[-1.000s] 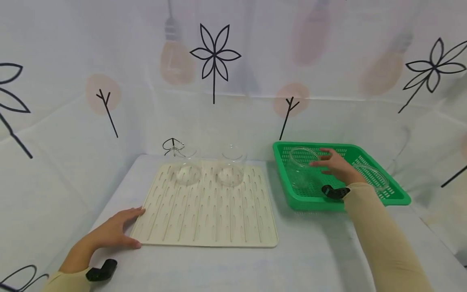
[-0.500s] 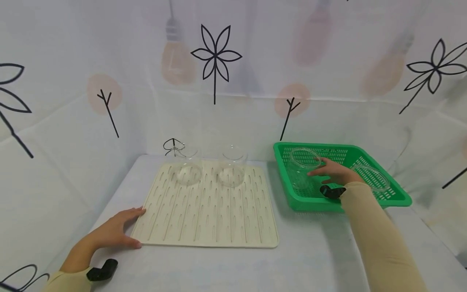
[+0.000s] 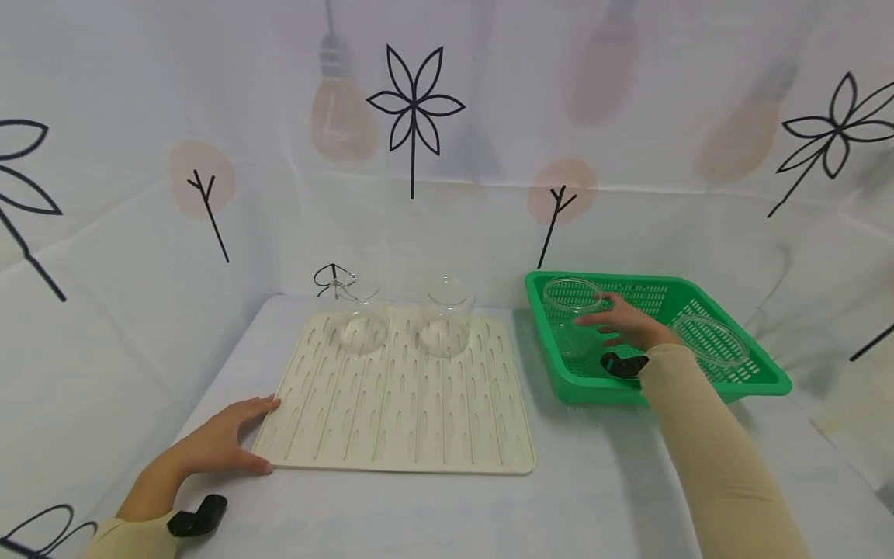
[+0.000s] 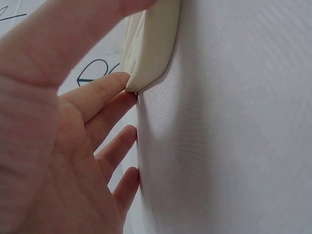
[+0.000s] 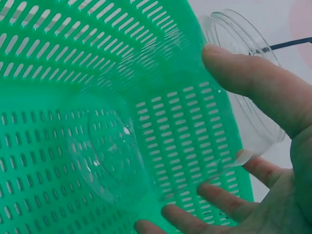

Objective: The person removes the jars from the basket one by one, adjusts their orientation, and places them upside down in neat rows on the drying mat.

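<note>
My right hand [image 3: 627, 322] reaches into the green basket [image 3: 628, 392] and grips a clear glass jar [image 3: 564, 310] by its side. In the right wrist view, the thumb lies along one side near the jar's rim [image 5: 234, 36], with the fingers spread at the other side. The jar's round base [image 5: 105, 156] shows against the basket's slots. My left hand [image 3: 213, 442] rests at the near left corner of a cream ridged mat [image 3: 391, 419]. Its thumb and fingertips touch the mat's edge, fingers nearly straight. Two clear jars, a left one [image 3: 361, 326] and a right one [image 3: 445, 326], stand on the mat.
Another clear glass piece [image 3: 712, 340] with a round rim leans at the basket's right side. White cloth covers the table [image 3: 433, 516], and a printed curtain [image 3: 475, 233] closes off the back and sides.
My right hand has shifted left inside the basket. The jar there has moved slightly left and stands more upright. My left hand stays at the mat's corner.
</note>
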Motion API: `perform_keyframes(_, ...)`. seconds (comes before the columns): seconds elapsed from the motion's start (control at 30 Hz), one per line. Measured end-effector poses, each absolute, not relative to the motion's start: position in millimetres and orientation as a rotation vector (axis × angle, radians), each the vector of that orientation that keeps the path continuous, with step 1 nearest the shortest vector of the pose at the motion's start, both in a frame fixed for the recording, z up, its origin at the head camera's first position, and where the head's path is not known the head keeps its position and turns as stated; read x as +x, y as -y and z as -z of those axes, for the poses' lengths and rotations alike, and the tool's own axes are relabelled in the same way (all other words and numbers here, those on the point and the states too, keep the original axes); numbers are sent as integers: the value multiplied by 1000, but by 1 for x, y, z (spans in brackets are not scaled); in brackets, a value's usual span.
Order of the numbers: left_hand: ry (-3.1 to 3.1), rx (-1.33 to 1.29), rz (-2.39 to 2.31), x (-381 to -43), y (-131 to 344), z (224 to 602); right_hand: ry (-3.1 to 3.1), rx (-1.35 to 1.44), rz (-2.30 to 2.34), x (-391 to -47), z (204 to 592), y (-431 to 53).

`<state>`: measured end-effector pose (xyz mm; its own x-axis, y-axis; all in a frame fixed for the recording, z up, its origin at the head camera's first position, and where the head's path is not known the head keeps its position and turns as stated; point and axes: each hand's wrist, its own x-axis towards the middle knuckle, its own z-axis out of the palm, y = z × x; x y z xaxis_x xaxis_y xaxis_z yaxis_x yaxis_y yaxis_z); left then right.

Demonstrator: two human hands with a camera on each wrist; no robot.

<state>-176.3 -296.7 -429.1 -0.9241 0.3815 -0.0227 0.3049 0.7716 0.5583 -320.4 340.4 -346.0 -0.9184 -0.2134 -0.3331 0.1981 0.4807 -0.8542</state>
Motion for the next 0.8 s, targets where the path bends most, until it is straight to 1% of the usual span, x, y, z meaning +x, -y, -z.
perform_keyframes(0.23,-2828,544,-835,-178,296,428,-2334,13,1497,-320,347,-336)
perform_keyframes(0.8,-2819,541,-838,-176,296,427,-2397,70,1541,-314,328,-323)
